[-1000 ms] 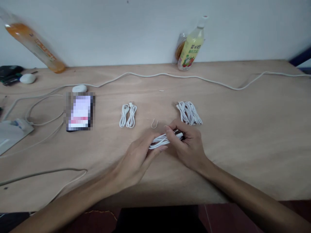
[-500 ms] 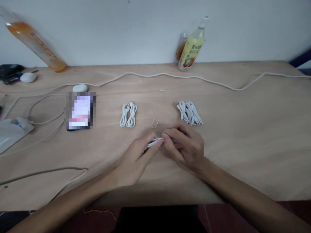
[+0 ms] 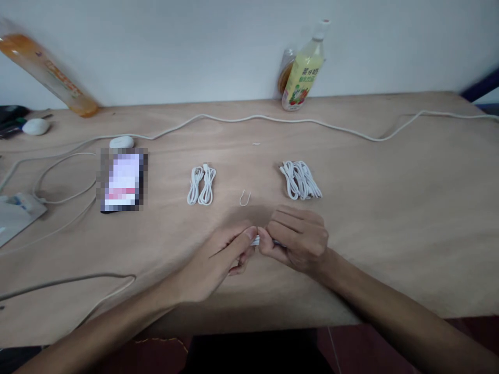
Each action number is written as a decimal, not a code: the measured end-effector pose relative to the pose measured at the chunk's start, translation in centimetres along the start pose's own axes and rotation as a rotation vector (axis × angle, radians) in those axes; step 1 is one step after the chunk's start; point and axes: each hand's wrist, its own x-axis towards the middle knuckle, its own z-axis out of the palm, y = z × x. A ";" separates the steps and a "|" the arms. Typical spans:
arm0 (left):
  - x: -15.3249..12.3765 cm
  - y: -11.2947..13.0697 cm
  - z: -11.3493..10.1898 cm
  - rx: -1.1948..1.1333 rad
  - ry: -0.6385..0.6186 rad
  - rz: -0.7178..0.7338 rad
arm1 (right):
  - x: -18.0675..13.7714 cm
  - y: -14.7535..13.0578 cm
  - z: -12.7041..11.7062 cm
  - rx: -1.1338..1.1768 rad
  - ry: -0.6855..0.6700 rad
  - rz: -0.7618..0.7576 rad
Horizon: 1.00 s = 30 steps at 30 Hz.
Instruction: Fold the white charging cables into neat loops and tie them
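My left hand (image 3: 222, 254) and my right hand (image 3: 298, 236) meet above the near middle of the wooden table (image 3: 390, 218). Both are closed on a coiled white cable (image 3: 255, 240), of which only a short piece shows between the fingertips. A small bent wire tie (image 3: 245, 198) lies just beyond the hands. Further back to the left lies a bundled white cable (image 3: 201, 185). A bigger heap of bundled white cables (image 3: 300, 179) lies just beyond my right hand.
A phone (image 3: 122, 179) with a lit screen lies to the left, a white pebble-shaped object (image 3: 121, 142) behind it. A long white cord (image 3: 273, 120) crosses the table's back. A yellow drink bottle (image 3: 303, 70) stands at the wall; an orange bottle (image 3: 50, 75) leans at far left.
My hands have drawn closer together and a little toward me. The coiled cable, plainly seen between them before, is now almost wholly covered by my fingers.
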 end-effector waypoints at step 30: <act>0.3 -0.2 -0.9 -0.261 -0.238 -0.261 | -0.4 0.6 0.0 -0.051 -0.071 -0.071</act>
